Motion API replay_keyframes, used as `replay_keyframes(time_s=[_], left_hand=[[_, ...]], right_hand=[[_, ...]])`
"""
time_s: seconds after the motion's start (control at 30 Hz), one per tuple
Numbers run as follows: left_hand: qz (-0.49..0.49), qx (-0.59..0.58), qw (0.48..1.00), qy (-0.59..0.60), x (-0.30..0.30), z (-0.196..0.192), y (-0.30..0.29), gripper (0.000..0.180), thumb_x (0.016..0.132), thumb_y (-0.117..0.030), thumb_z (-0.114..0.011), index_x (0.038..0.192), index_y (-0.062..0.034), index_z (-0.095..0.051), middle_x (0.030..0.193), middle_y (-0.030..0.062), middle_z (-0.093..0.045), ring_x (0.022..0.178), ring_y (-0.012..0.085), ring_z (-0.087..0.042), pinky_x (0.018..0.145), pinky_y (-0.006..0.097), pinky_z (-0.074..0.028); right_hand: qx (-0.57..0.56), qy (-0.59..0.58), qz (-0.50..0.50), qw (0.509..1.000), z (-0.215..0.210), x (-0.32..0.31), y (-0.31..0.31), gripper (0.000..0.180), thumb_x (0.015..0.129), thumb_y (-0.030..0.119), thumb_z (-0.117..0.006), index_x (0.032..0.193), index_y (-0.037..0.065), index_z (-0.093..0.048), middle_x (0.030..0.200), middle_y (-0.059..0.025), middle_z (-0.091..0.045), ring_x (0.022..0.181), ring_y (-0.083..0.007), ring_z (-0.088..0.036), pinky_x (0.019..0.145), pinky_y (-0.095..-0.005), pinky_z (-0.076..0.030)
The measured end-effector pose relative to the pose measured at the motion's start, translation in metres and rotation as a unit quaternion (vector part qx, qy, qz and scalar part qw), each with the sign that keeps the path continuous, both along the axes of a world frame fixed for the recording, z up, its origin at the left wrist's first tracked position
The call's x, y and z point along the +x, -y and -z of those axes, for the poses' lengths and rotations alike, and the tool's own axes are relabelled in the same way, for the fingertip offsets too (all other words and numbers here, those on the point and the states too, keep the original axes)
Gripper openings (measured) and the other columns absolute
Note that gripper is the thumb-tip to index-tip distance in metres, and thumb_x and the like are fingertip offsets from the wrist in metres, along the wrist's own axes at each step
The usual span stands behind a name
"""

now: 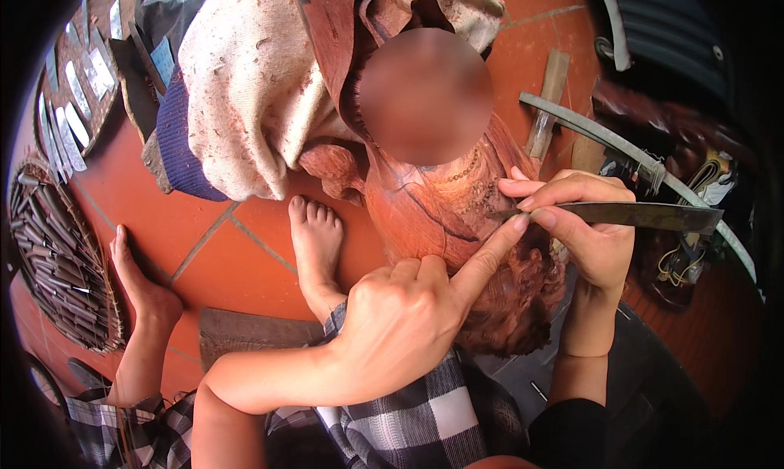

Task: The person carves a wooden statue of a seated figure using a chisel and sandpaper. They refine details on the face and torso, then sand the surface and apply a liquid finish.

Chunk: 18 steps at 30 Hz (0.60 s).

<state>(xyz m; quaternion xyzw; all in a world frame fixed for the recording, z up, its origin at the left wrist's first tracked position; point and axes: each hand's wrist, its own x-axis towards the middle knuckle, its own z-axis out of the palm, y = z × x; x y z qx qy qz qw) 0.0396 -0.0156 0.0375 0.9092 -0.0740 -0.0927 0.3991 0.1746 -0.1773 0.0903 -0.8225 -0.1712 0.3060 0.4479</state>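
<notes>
A reddish-brown carved wooden statue leans against my lap, partly wrapped in a dirty cream cloth. My right hand grips a flat dark metal chisel near its tip, with the tip set against the carved surface. My left hand rests on the wood, its index finger stretched out and pressing beside the chisel tip. My bare feet lie on the tiled floor on either side.
A round woven tray at the left holds several dark carving tools. A second tray behind it holds several flat blades. A wooden mallet and a curved grey strip lie at the right on the red floor tiles.
</notes>
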Motion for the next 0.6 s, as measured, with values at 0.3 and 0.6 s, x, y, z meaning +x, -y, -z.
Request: replay_keyframes(time_s=[0.3,0.6], left_hand=[[-0.084,-0.075,0.992,0.059,-0.019,0.008,-0.003,0.057,0.079,-0.022,-0.067,0.135,-0.0295,-0.06,0.106,0.0092,-0.058,0.106,0.0272,-0.052,0.091,0.048,-0.037],[-0.065,0.058,0.991,0.098,-0.012,0.034,0.013,0.046,0.087,-0.051,-0.061,0.133,-0.0474,-0.058,0.161,0.0202,-0.018,0.142,0.0595,-0.002,0.11,0.07,-0.008]], right_hand=[[-0.001,0.032,-0.009,0.999,-0.01,-0.004,0.006,0.018,0.069,-0.004,-0.076,0.087,-0.007,-0.072,0.084,-0.019,-0.073,0.093,-0.0311,-0.072,0.088,-0.0365,-0.056],[-0.054,0.039,0.013,0.998,-0.012,-0.014,-0.002,0.014,0.074,-0.006,-0.073,0.088,-0.006,-0.073,0.086,-0.018,-0.074,0.095,-0.0323,-0.072,0.09,-0.0376,-0.055]])
